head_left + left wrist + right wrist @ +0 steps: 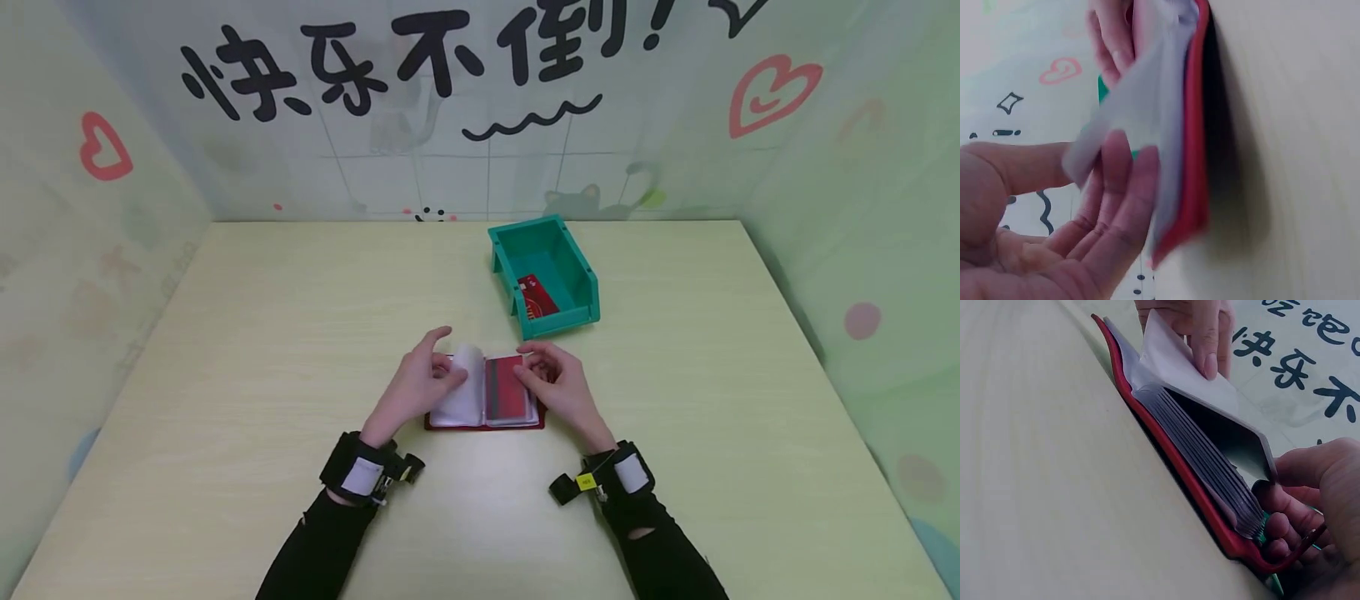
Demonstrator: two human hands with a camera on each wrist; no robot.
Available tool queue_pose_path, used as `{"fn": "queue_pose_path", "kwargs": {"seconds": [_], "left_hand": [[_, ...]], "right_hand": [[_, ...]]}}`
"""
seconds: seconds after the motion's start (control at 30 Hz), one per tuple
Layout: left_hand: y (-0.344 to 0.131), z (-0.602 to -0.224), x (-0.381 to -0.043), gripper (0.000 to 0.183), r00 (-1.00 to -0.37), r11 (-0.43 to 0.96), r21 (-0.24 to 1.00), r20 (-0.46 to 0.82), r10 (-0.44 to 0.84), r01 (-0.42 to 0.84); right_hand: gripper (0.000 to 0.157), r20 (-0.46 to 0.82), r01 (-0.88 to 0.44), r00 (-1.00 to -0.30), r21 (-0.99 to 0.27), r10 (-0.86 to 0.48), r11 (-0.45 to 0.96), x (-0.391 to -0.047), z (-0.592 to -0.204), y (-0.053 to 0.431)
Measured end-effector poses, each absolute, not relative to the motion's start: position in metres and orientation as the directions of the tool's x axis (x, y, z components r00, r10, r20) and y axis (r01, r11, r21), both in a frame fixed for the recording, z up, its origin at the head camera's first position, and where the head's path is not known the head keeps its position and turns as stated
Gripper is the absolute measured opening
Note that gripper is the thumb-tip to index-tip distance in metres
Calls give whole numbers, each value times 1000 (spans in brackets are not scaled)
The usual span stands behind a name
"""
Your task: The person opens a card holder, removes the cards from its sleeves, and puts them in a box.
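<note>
A small card holder with a red cover (486, 428) lies spread on the table, its stack of clear sleeves (1200, 456) fanned at the edge in the right wrist view. My left hand (418, 382) pinches a clear sleeve (467, 392) between thumb and fingers, lifting it up from the left side. On the right side, a red card (510, 398) with a dark stripe shows in a sleeve. My right hand (558, 385) pinches the outer corner of this raised page, with its lower fingers beside the red cover (1210, 515).
Behind the card holder stands a teal bin (581, 312) with a red card (538, 297) inside. The pale table (262, 333) is bounded by printed walls (420, 183) at the back and both sides.
</note>
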State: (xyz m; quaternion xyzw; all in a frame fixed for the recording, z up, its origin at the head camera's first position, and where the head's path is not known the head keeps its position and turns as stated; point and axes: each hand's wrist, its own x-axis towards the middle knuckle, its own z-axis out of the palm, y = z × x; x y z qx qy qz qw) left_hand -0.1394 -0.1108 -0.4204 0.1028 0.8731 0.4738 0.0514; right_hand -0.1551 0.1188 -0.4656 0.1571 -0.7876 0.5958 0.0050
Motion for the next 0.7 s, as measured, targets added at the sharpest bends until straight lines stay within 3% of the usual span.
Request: {"fn": "queue_pose_path", "kwargs": {"seconds": [0.2,0.47,0.7], "left_hand": [[-122,-421,-145,65,-980,548,837,-97,175,15],[-129,-424,-146,60,-975,563,826,-149,164,-31],[-132,-432,-150,18,-948,585,806,-109,299,92]], "right_hand": [[39,162,-232,-958,-923,-236,308,-159,-477,120],[40,133,-183,-969,-951,-207,249,-159,-474,115],[32,296,-381,-879,-907,-375,177,-145,-458,104]]}}
